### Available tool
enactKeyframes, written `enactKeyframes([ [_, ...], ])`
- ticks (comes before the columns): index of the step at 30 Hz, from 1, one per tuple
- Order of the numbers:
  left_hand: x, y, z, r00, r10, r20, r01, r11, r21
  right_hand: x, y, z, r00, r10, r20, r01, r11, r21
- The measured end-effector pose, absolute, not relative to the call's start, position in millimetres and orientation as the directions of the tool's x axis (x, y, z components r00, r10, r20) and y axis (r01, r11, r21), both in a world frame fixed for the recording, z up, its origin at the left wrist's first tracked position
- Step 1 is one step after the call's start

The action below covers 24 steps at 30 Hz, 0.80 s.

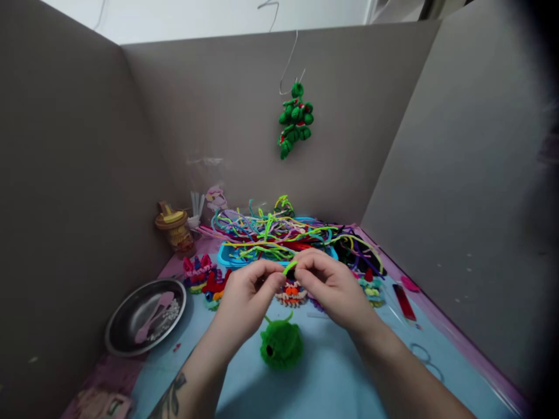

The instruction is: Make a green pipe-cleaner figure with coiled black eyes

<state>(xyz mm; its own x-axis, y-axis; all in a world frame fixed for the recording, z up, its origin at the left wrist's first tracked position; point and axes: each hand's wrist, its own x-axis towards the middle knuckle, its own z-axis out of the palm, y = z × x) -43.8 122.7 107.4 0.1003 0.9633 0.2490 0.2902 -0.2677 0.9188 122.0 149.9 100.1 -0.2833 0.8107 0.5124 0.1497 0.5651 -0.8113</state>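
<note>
A short piece of lime-green pipe cleaner [290,267] spans the gap between my two hands, in front of the blue tray. My left hand [253,291] pinches one end between thumb and forefinger. The other end sits in the pinch of my right hand [329,285]. Below them on the blue table cover rests a fuzzy green ball-shaped figure [282,344] with a dark spot on its front and lighter green strands on top. Just behind my hands, a cream and orange pipe-cleaner piece [292,294] is partly hidden.
A blue tray [227,256] heaped with colourful pipe cleaners stands at the back. A steel bowl [113,326] with a pink scoop and white beads is at left, near a brown cup [174,230]. A green pipe-cleaner ornament [296,119] hangs on the grey back panel. Scissors-like rings [421,353] lie right.
</note>
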Motion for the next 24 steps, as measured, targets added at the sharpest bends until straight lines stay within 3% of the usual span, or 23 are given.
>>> enactKeyframes([
  [6,-42.6,121.2,104.9,0.14,0.96,0.243,0.32,-0.277,0.906,123.1,152.1,99.0,-0.35,0.844,0.406,0.064,0.454,-0.889],
  [12,-43.8,118.9,107.5,0.163,0.948,0.275,0.367,-0.317,0.875,122.7,152.2,96.1,-0.361,0.85,0.384,0.076,0.437,-0.896],
  [15,-44.7,118.2,109.0,0.159,0.945,0.285,0.378,-0.324,0.867,127.1,150.9,96.0,-0.302,0.832,0.465,0.129,0.519,-0.845],
  [20,-44.8,117.4,110.0,0.196,0.942,0.273,0.331,-0.325,0.886,133.4,147.2,99.5,-0.311,0.697,0.646,0.234,0.715,-0.659],
  [24,-45.1,116.8,109.7,0.204,0.939,0.276,0.303,-0.329,0.894,131.2,146.2,100.3,-0.314,0.649,0.693,0.232,0.76,-0.607],
])
